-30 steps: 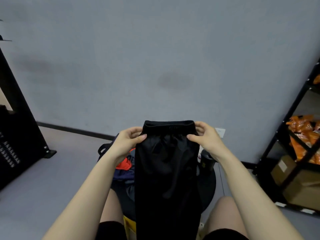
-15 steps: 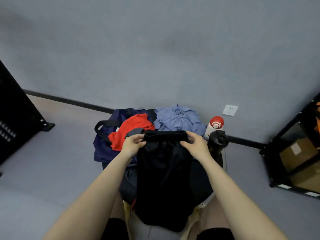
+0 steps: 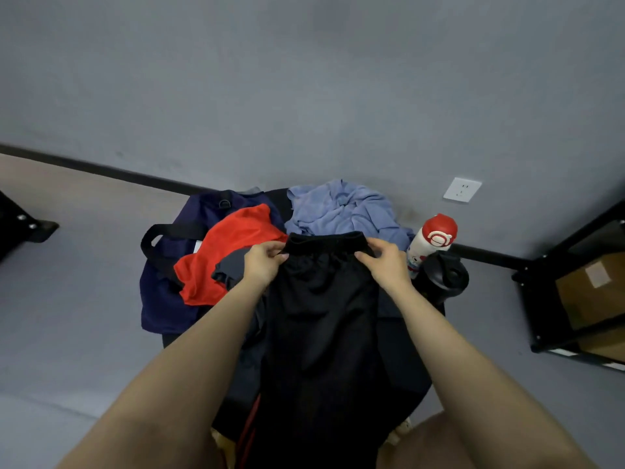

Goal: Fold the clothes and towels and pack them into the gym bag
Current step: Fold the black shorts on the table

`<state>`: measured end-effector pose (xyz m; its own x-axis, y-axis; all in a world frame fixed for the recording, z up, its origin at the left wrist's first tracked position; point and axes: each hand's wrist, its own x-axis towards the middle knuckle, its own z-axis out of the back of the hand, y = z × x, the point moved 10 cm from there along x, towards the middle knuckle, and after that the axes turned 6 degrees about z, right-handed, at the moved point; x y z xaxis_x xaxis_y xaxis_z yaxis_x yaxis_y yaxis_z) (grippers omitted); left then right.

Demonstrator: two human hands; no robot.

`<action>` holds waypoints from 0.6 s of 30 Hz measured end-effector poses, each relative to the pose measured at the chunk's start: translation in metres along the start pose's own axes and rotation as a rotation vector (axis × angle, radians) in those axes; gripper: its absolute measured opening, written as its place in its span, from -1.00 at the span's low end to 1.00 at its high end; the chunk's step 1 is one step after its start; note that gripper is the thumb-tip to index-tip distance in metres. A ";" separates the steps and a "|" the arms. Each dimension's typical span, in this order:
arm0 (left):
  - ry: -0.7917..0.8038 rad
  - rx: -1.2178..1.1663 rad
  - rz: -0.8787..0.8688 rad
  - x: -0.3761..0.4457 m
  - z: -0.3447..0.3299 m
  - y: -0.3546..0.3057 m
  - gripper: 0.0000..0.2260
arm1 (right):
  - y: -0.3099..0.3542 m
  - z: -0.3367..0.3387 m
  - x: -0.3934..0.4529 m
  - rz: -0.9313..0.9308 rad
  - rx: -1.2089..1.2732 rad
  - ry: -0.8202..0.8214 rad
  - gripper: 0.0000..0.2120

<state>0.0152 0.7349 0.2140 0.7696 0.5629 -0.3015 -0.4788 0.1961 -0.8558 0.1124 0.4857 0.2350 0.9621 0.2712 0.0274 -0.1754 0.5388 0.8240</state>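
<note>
black shorts (image 3: 321,319) lie lengthwise in the middle, waistband at the far end. left hand (image 3: 262,264) and right hand (image 3: 385,265) each pinch a waistband corner. navy gym bag (image 3: 162,292) sits left, red garment (image 3: 230,252) on it, blue towel (image 3: 341,211) beyond.

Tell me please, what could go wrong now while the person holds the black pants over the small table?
1. The right hand grips the black pants close to the white and red bottle and the black bottle; a wide fold might knock them over.
2. The pants' lower end hangs past the table edge, so it may slip down once the left hand lets go.
</note>
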 end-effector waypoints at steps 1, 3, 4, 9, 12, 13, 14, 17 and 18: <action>-0.002 0.005 -0.006 0.010 -0.006 -0.002 -0.72 | -0.005 0.001 0.008 -0.003 -0.007 -0.007 -0.69; 0.006 0.025 -0.022 0.028 -0.021 -0.005 -0.72 | -0.015 0.003 0.024 -0.006 -0.028 -0.028 -0.67; 0.013 0.037 -0.028 0.037 -0.029 -0.007 -0.73 | -0.020 0.003 0.031 -0.012 -0.040 -0.034 -0.67; 0.012 0.092 -0.023 0.081 -0.061 -0.007 -0.75 | -0.050 -0.002 0.067 -0.051 -0.126 -0.014 -0.67; -0.003 0.104 -0.010 0.104 -0.073 -0.003 -0.77 | -0.061 -0.008 0.085 -0.061 -0.157 -0.011 -0.67; -0.009 0.111 -0.005 0.111 -0.076 -0.002 -0.77 | -0.065 -0.011 0.090 -0.068 -0.163 -0.017 -0.67; -0.012 0.119 -0.001 0.116 -0.080 -0.001 -0.77 | -0.069 -0.013 0.094 -0.079 -0.166 -0.027 -0.67; -0.006 0.138 0.007 0.128 -0.093 0.004 -0.78 | -0.083 -0.021 0.099 -0.112 -0.182 -0.043 -0.67; 0.001 0.152 0.010 0.130 -0.097 0.006 -0.78 | -0.088 -0.023 0.098 -0.118 -0.184 -0.038 -0.66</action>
<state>0.1533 0.7314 0.1283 0.7650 0.5643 -0.3105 -0.5447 0.3095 -0.7794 0.2174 0.4836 0.1521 0.9848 0.1692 -0.0387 -0.0930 0.7026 0.7055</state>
